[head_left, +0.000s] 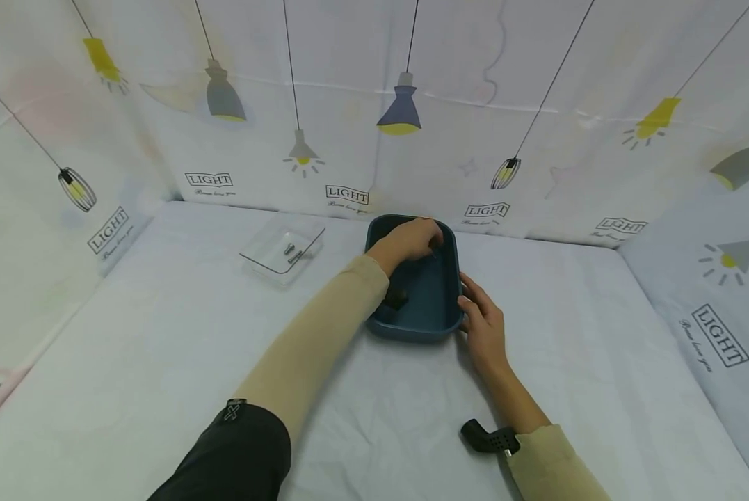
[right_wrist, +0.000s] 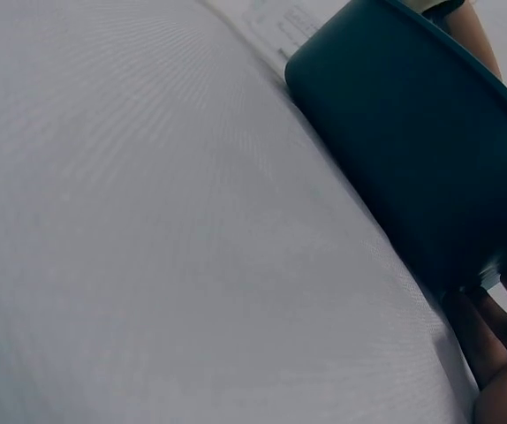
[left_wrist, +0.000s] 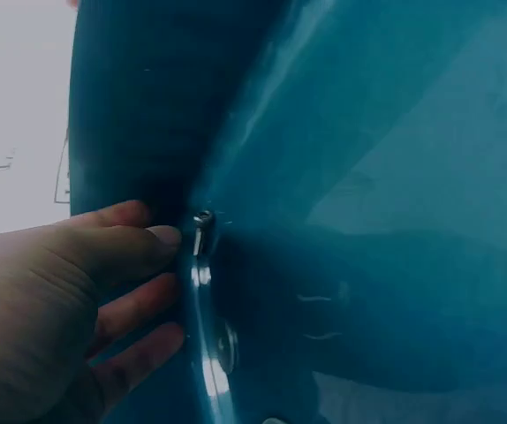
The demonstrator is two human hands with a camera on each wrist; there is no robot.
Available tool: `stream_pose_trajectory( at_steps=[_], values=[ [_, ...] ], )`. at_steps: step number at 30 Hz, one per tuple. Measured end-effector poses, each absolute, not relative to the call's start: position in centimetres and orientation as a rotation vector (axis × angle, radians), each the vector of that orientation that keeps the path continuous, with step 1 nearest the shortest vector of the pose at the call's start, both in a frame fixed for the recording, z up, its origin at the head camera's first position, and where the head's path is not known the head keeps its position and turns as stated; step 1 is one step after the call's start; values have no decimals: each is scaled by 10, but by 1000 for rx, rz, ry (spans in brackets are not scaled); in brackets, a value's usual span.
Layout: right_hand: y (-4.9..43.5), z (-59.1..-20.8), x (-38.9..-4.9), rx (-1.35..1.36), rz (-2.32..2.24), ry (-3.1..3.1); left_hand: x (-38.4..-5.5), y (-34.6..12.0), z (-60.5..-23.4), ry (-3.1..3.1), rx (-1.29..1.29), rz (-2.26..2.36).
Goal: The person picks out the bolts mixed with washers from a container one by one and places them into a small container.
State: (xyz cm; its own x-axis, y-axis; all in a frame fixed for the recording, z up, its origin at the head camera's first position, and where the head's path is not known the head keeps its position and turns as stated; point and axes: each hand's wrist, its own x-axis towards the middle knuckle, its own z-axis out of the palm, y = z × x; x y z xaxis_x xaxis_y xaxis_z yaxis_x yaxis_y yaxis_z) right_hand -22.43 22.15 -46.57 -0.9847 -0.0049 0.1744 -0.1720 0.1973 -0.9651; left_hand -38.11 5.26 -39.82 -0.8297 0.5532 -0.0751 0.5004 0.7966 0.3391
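Observation:
My left hand point(head_left: 412, 240) reaches into a deep blue plastic bin point(head_left: 427, 313), toward its far end. In the left wrist view, the thumb and loosely extended fingers point(left_wrist: 139, 305) lie close beside a small metal screw point(left_wrist: 201, 225) at the foot of the bin's wall. A round shiny metal piece point(left_wrist: 228, 344) sits nearby on the bin floor. Outside the bin's right wall is my right hand point(head_left: 483, 323), its fingertips up against the wall and near the rim. The right wrist view shows those fingers point(right_wrist: 488, 331) touching the outer side low down.
A clear plastic tray point(head_left: 264, 264) stands left of the bin, with several small metal screws point(head_left: 293, 254) in it. White cloth point(head_left: 180, 334) covers the table. Behind it hangs a lamp-patterned curtain point(head_left: 349, 160), close to the bin's far end.

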Motion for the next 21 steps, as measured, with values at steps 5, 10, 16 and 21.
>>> stream_pose_trajectory(
  at_steps=[5, 10, 16, 21],
  values=[
    [221, -466, -224, 190, 1908, -2314, -379, 55, -401, 2831, 850, 417],
    [221, -465, -224, 199, 1923, -2303, -377, 57, -403, 2848, 831, 404],
    [221, -465, -225, 200, 1931, -2302, -378, 59, -406, 2849, 820, 383],
    [222, -465, -224, 199, 1923, -2306, -379, 62, -409, 2837, 810, 351]
  ],
)
